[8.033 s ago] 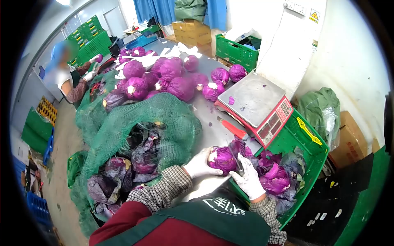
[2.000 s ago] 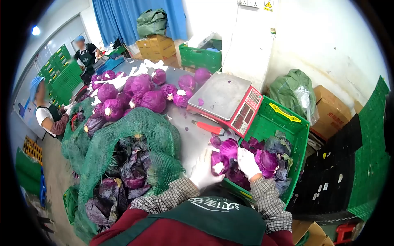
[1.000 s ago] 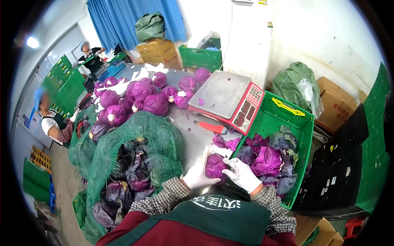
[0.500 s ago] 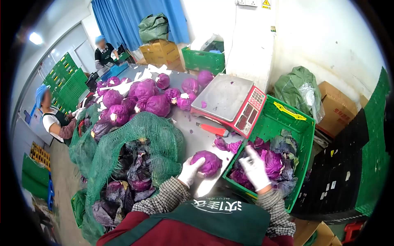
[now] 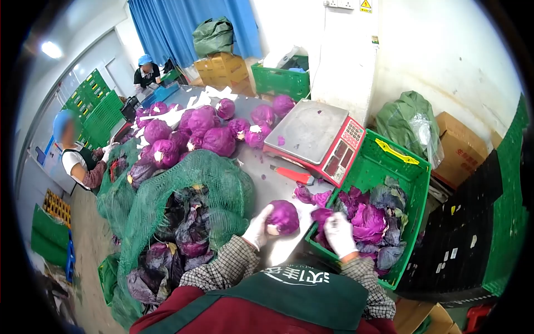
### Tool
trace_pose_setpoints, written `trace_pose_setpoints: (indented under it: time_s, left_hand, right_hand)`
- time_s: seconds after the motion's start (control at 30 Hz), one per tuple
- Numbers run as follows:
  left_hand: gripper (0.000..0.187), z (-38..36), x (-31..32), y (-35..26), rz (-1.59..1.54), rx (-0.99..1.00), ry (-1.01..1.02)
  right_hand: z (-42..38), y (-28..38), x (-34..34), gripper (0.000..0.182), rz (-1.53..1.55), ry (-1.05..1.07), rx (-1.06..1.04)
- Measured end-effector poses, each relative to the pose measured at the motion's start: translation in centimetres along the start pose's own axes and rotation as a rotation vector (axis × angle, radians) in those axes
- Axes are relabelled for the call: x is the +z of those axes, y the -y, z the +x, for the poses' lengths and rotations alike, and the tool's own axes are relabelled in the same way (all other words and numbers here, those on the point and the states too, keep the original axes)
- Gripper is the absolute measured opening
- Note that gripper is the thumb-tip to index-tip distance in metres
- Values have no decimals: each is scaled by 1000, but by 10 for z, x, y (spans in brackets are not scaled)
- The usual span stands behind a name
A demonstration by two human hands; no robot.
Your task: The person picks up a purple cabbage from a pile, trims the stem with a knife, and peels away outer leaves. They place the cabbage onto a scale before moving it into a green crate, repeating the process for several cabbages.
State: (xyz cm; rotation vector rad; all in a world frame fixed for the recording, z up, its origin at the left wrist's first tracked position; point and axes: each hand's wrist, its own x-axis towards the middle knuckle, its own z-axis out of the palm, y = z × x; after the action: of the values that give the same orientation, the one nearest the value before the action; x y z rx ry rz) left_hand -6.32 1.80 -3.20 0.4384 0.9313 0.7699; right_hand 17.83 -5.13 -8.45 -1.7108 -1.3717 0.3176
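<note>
In my left hand [image 5: 257,227] is a round red cabbage [image 5: 284,217], held just above the table's near edge with its pale stem end turned toward me. My right hand [image 5: 340,234], also in a white glove, is closed at the left rim of the green crate [image 5: 420,183]. A loose purple cabbage leaf [image 5: 321,216] shows at its fingertips. Inside the crate lie torn outer leaves [image 5: 369,224], some bright purple, some dull and dark. Leaf scraps [image 5: 303,193] rest on the table beside an orange-handled knife [image 5: 293,174].
A red scale [image 5: 311,133] stands beyond the knife. Several trimmed cabbages [image 5: 218,141] are heaped at the table's far left. A green mesh sack [image 5: 222,178] of dark cabbages is at my left. Two co-workers [image 5: 83,161] [image 5: 146,75] stand further off.
My right hand has gone from fingers stretched out to closed, shifting slightly, with a leaf now at its fingertips. The cabbage in my left hand has turned, bringing its stem end into sight.
</note>
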Motion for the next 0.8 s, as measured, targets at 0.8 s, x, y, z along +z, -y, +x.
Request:
trace_pose_setpoints:
  time_s: [0.8]
  left_hand:
    - [124,-8,8,14,1461,747,-32]
  right_hand:
    - [13,75,1,44,292,371,-229]
